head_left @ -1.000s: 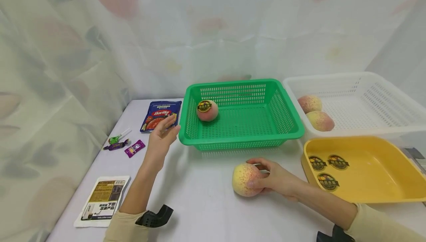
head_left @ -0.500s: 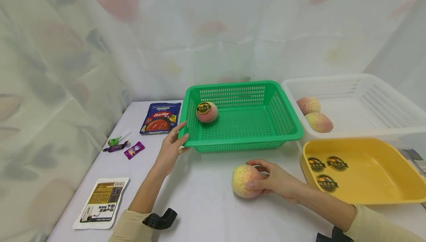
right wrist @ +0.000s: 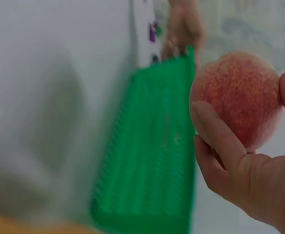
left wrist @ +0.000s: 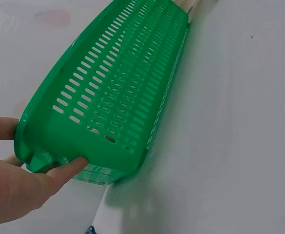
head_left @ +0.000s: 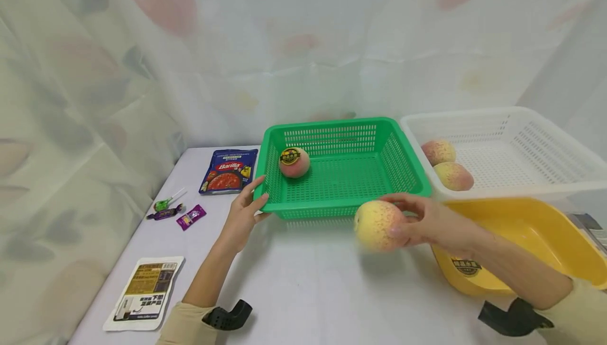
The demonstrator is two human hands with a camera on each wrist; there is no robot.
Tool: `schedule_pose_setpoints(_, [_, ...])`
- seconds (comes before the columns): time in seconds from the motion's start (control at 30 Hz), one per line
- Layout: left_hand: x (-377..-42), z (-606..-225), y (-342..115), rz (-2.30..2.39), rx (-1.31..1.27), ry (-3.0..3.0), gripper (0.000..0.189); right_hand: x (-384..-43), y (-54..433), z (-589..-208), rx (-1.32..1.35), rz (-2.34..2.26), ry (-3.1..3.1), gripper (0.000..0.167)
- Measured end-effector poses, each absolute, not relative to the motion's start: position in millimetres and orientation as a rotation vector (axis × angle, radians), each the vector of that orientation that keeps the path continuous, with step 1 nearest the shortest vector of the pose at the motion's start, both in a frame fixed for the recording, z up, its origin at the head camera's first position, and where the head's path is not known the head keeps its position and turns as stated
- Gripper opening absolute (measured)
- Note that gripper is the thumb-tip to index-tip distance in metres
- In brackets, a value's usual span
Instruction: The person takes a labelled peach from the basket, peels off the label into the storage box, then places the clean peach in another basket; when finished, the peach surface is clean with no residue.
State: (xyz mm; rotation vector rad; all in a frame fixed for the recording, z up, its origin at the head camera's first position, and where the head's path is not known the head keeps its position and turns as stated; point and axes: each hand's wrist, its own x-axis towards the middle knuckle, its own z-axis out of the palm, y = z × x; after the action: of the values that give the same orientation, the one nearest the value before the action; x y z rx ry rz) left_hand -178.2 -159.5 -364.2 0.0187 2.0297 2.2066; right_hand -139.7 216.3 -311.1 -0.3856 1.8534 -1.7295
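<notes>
My right hand (head_left: pixel 438 226) grips a yellow-pink peach (head_left: pixel 377 225) in the air, just in front of the green basket (head_left: pixel 332 205). In the right wrist view the thumb lies across the near side of the peach (right wrist: pixel 237 97), with fingers round it. At the basket's left end, my left hand (head_left: pixel 241 218) holds the rim. The left wrist view has the thumb pressed on the outer wall of the green basket (left wrist: pixel 103 97) and fingers at the rim. Inside the basket, at the left, lies another peach (head_left: pixel 294 168) with a round dark sticker (head_left: pixel 290 155).
A white basket (head_left: pixel 521 192) with two peaches (head_left: pixel 452 176) stands at the right. In front of it is a yellow tray (head_left: pixel 536 245) bearing a sticker (head_left: pixel 467 267). To the left lie a Barilla pouch (head_left: pixel 227 171), several wrapped sweets (head_left: pixel 191 217) and a white packet (head_left: pixel 144 293).
My right hand has lifted the peach off the table and moved right and towards the baskets. My left hand has reached right and taken hold of the green basket's rim.
</notes>
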Motion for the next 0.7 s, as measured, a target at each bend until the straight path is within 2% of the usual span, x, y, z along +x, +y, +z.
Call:
schedule_pose_setpoints(0.17, [-177,-365,-161,2.221,0.015,2.014,0.052,-165,255,-279,-0.439,-1.755,1.971,0.056])
schedule_pose_setpoints(0.37, [-176,-366,-164,2.228,0.011,2.002,0.052,-215,314,-257,-0.466,-1.706,2.137,0.042])
schedule_pose_setpoints(0.6, [-178,-367,-163,2.232,0.013,1.993,0.052,-271,375,-249,-0.542,-1.645,2.121,0.038])
schedule_pose_setpoints(0.7, [-178,-367,-163,2.233,0.016,1.989,0.053,-288,392,-251,-0.495,-1.59,2.177,0.035])
